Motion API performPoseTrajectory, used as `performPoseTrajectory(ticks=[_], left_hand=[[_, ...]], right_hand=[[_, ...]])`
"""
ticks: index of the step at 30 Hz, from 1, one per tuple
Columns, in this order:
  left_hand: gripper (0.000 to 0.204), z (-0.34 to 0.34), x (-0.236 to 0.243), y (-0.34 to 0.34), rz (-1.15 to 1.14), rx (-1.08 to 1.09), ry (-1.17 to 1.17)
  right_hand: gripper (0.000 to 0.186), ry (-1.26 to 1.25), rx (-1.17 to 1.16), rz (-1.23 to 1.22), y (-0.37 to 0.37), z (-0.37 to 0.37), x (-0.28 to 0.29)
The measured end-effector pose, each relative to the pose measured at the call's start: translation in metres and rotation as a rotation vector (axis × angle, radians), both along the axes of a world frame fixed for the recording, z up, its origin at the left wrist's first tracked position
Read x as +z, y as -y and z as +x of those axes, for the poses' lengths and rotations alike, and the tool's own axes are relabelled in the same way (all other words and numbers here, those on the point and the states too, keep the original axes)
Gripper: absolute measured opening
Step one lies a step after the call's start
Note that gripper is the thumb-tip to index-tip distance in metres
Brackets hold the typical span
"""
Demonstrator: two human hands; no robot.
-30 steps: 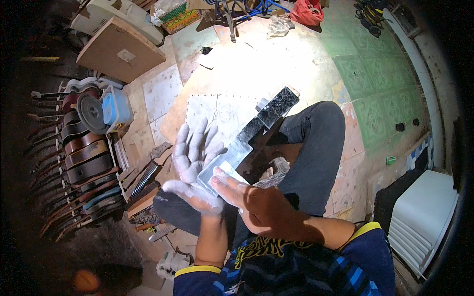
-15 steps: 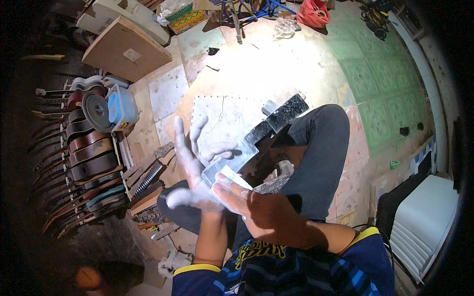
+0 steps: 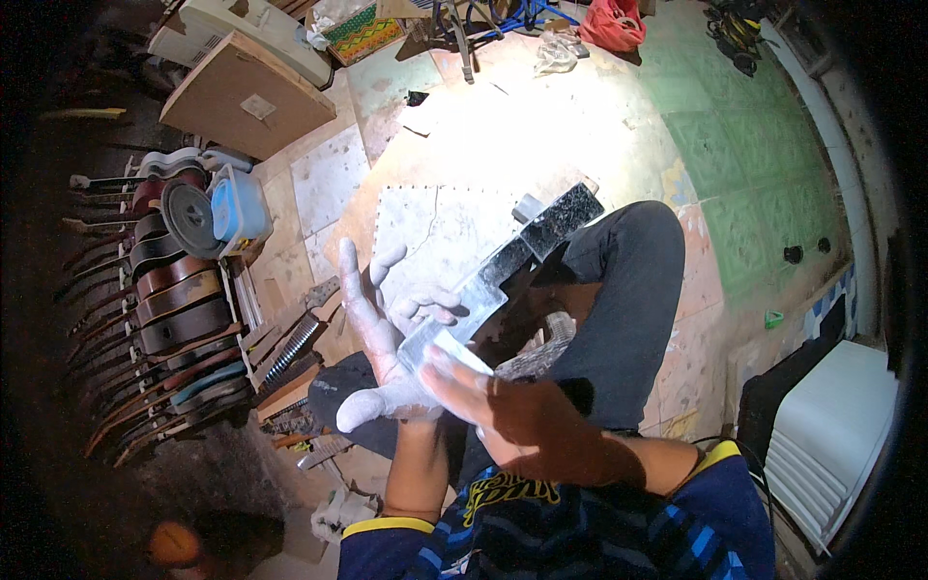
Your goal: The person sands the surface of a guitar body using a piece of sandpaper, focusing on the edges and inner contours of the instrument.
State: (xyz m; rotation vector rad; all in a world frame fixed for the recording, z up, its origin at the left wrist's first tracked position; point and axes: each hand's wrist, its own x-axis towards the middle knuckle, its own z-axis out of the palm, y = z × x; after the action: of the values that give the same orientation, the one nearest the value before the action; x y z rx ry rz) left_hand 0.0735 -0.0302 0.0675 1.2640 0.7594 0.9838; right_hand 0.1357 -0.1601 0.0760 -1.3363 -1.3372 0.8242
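Observation:
My left hand (image 3: 385,362), coated in pale dust, is palm up with its thumb and two fingers stretched out. Its other fingers curl against a dark stepped block (image 3: 476,304), which rests across the palm. The near end of the block is greyed with dust. The far end (image 3: 565,220) is black and speckled, with a short stub on its side. My right hand (image 3: 507,411) presses a small white sheet (image 3: 458,350) flat on the dusty end. Its fingertips are whitened too. The underside of the block is hidden.
I sit cross-legged, dark trousers (image 3: 643,300) around the work. Guitars (image 3: 174,280) hang in a row at left, beside a blue tub (image 3: 240,211). Tools (image 3: 300,338) lie by my left knee. A wooden box (image 3: 246,97) is far left; a white louvred panel (image 3: 831,435) is at right.
My right hand and the white sheet have shifted slightly along the block's dusty end. My left hand has tilted a little, its thumb moving right and down.

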Motion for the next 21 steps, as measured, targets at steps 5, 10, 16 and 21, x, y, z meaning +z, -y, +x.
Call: performPoseTrajectory(ticks=[5,10,16,21], left_hand=[[0.163,0.002,-0.005,0.005,0.075,-0.007,0.008],[0.163,-0.008,-0.008,-0.001,0.045,-0.033,0.044],[0.166,-0.003,-0.005,-0.002,0.000,0.047,0.103],[0.166,-0.001,-0.006,0.003,-0.008,0.021,0.018]], right_hand=[[0.073,-0.158,-0.034,0.027,-0.013,0.005,-0.006],[0.070,0.177,-0.112,0.037,-0.002,-0.006,0.003],[0.072,0.331,-0.048,-0.058,-0.004,-0.004,0.000],[0.073,0.050,0.010,-0.144,-0.015,-0.004,-0.004]])
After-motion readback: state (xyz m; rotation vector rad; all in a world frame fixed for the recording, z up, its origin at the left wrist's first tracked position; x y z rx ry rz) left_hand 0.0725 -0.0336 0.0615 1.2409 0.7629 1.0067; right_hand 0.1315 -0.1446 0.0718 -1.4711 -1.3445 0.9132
